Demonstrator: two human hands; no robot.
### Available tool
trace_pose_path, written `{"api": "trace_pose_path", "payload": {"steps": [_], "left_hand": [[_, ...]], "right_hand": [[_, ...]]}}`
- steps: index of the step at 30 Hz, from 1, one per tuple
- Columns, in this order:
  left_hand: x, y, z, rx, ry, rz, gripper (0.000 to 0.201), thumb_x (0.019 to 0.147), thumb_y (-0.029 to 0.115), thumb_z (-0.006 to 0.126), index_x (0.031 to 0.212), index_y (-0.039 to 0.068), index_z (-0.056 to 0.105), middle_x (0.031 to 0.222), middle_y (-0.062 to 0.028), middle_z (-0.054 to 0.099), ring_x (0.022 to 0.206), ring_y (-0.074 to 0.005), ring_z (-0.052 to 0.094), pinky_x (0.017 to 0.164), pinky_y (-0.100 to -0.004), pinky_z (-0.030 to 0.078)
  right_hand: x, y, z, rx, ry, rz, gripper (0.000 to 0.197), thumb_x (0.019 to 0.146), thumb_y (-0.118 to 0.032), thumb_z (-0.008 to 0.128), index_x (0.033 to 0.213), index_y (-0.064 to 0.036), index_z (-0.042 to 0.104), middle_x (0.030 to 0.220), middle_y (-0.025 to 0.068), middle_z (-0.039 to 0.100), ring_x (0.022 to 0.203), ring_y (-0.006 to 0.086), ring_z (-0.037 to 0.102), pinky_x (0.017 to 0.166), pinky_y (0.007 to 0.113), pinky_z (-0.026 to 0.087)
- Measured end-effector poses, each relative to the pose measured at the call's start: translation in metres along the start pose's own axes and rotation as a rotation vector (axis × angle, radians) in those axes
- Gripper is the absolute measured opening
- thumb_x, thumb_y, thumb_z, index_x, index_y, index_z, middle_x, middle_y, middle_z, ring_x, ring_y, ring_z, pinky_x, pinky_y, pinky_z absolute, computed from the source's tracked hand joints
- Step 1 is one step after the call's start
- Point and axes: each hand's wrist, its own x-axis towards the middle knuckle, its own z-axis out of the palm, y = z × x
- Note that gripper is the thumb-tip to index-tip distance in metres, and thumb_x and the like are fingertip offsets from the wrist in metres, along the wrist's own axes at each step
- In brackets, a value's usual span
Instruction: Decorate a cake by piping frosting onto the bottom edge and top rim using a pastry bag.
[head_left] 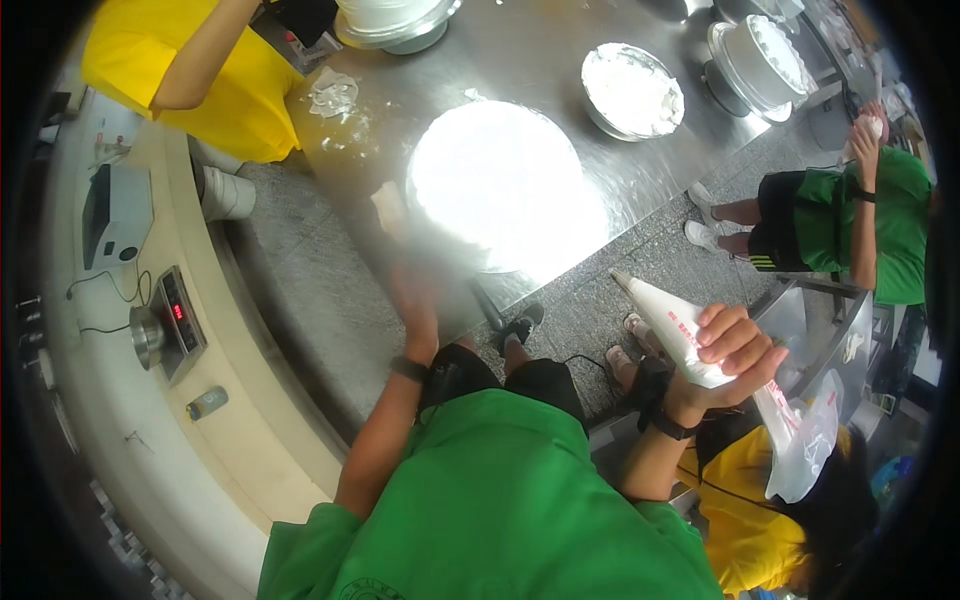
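Note:
My right hand (735, 350) is closed around a white piping bag (668, 318), held up at the right over the floor. Its narrow tip points up and left toward the table, and the loose tail hangs below my fist. A round white cake (495, 185), washed out by glare, stands near the table's corner. My left hand (415, 300) is by the near left side of the cake. It is smeared, so its fingers do not show clearly, nor does any contact with the cake or its stand.
On the steel table (530, 50) are a bowl (606, 122) of white cream, a pale flat piece (388, 208) and cream smears (333, 93). Another white cake (765, 62) stands far right. People in yellow (215, 80) and green (890, 220) work nearby; a scale (180, 320) sits on the left counter.

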Motion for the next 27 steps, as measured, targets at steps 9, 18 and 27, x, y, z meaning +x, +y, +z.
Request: {"api": "trace_pose_path", "payload": {"steps": [9,18,27], "left_hand": [[-0.011,0.034,0.018,-0.263,-0.180,-0.061,0.073,0.086,-0.002,0.037,0.149,0.010,0.004,0.153,-0.0212,0.018,0.141,-0.0326,0.020,0.110,-0.0478,0.026],[0.036,0.022,-0.005,-0.190,-0.057,-0.007,0.073,0.083,-0.003,0.038,0.149,0.008,0.007,0.153,-0.0167,0.021,0.137,-0.0298,0.029,0.104,-0.0431,0.035],[0.053,0.011,-0.011,-0.174,-0.077,-0.022,0.069,0.082,-0.003,0.039,0.147,0.004,0.016,0.151,-0.0150,0.029,0.135,-0.0253,0.034,0.103,-0.0382,0.036]], "right_hand": [[-0.013,0.041,0.025,0.061,0.044,0.054,0.056,0.101,-0.035,0.027,0.052,-0.0120,0.038,0.049,0.0119,0.051,0.051,0.0238,0.051,0.062,0.039,0.047],[-0.031,0.067,0.067,0.079,0.059,0.115,0.055,0.099,-0.033,0.034,0.049,-0.0104,0.036,0.048,0.0140,0.051,0.049,0.0250,0.052,0.059,0.040,0.048],[-0.037,0.090,0.090,0.043,0.011,0.157,0.055,0.100,-0.038,0.029,0.051,-0.0135,0.034,0.049,0.0109,0.050,0.053,0.0222,0.051,0.062,0.036,0.047]]}}
